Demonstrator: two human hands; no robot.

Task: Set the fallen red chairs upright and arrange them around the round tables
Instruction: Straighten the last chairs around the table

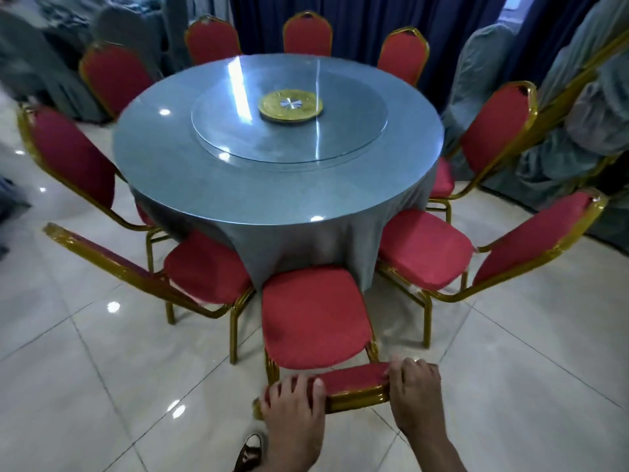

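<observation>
Red nearest chair [315,321] stands upright, its seat facing the grey round tabletop [238,185]. Left hand [292,408] and right hand [413,393] grasp its backrest top, fingers curled over. Next, probably sliding it inward, level with neighbouring chairs.

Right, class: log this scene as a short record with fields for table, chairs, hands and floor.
table: round table, grey cloth, glass turntable on top
chairs: nine red chairs upright around it
near chair: seat faces table, front edge at the cloth
left hand: grips its backrest top
right hand: grips its backrest top
floor: glossy pale tiles
</observation>
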